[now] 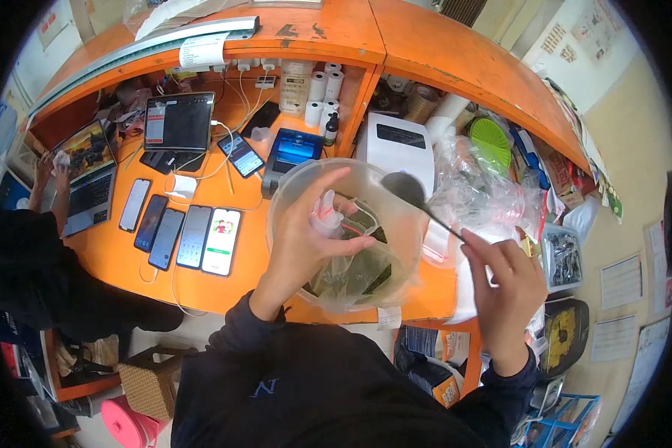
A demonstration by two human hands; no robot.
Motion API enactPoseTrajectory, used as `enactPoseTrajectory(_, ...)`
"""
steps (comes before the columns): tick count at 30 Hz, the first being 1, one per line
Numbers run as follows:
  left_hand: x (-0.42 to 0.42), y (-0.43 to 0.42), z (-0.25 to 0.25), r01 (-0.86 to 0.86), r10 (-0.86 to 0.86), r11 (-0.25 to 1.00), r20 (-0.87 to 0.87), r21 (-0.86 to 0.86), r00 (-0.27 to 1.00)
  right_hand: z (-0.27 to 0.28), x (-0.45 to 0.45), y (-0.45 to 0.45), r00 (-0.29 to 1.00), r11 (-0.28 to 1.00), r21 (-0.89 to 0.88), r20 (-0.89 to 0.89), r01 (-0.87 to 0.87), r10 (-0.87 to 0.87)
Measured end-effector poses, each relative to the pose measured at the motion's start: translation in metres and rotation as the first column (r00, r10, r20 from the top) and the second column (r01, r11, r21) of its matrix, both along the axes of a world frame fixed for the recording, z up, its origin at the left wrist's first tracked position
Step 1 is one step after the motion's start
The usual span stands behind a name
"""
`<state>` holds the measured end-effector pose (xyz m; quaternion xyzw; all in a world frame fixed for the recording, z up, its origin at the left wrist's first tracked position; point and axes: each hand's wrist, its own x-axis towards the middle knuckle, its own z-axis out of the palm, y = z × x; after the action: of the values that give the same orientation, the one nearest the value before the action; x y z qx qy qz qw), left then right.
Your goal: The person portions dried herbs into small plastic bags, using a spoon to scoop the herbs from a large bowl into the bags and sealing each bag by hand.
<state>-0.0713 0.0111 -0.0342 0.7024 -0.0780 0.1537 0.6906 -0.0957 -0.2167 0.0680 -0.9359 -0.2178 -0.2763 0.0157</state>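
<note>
A large translucent plastic tub [403, 261] stands at the front of the orange desk, with dark green contents and clear plastic inside. Over its opening, my left hand [287, 243] holds a small clear plastic bag [326, 215] with red marks near its mouth. Its thumb and index finger are spread apart around the bag. My right hand [506, 287], to the right of the tub, grips the thin handle of a black spoon [405, 190]. The spoon's bowl hangs above the tub's right rim. Whether the bowl carries anything, I cannot tell.
Several phones [220, 243] lie left of the tub, near a tablet [178, 123] and cables. Behind it stand a blue-black printer [295, 160] and a white machine [396, 153]. Clear plastic bags [485, 187] pile up at right. Another person's hands [52, 175] are by a laptop.
</note>
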Motion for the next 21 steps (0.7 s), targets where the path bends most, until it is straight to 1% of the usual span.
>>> enactPoseTrajectory(1,-0.001,0.000,0.000,0.000,0.000,1.000,-0.003,-0.020,1.000,0.003,0.002,-0.002,0.989,0.992,0.108,-0.138,0.062,-0.047)
enactPoseTrajectory(2,-0.001,0.001,-0.001,-0.025,0.024,1.000,0.025,0.008,0.999,-0.002,0.009,-0.008,0.970,0.973,0.222,-0.244,0.066,-0.010)
enactPoseTrajectory(4,-0.001,0.000,-0.003,-0.072,0.067,0.995,0.082,0.064,0.994,-0.023,0.033,-0.024,0.904,0.966,0.250,-0.426,0.071,0.044)
enactPoseTrajectory(5,-0.001,-0.001,-0.004,-0.123,0.106,0.985,0.142,0.120,0.984,-0.034,0.044,-0.028,0.858,0.961,0.265,-0.508,0.076,0.073)
enactPoseTrajectory(8,0.001,-0.006,0.000,-0.268,0.182,0.925,0.306,0.268,0.934,-0.061,0.067,-0.014,0.926,0.932,0.309,-0.260,-0.190,0.275)
enactPoseTrajectory(10,-0.002,-0.009,0.008,-0.339,0.195,0.867,0.379,0.364,0.905,-0.046,0.059,0.019,0.880,0.794,0.507,-0.131,-0.336,0.457)
enactPoseTrajectory(13,-0.001,-0.014,0.008,-0.300,0.173,0.891,0.356,0.341,0.918,-0.045,0.053,0.055,0.826,0.791,0.384,-0.113,-0.476,0.552)
enactPoseTrajectory(16,-0.002,-0.013,0.013,-0.318,0.230,0.911,0.317,0.262,0.920,-0.047,0.065,0.057,0.785,0.722,0.453,-0.074,-0.523,0.615)
enactPoseTrajectory(18,0.002,-0.002,0.005,-0.128,0.089,0.980,0.242,0.150,0.966,-0.035,0.066,0.053,0.763,0.711,0.463,-0.107,-0.529,0.637)
enactPoseTrajectory(19,0.002,0.002,0.003,-0.027,0.008,0.996,0.207,0.089,0.978,-0.031,0.065,0.050,0.753,0.708,0.471,-0.127,-0.527,0.645)
enactPoseTrajectory(20,-0.003,-0.001,0.002,0.078,-0.069,0.988,0.069,-0.131,0.995,-0.030,0.065,0.049,0.733,0.689,0.530,-0.171,-0.494,0.658)
enactPoseTrajectory(21,-0.007,0.000,0.007,0.060,-0.055,0.992,0.047,-0.113,0.997,-0.029,0.066,0.047,0.710,0.668,0.586,-0.211,-0.458,0.672)
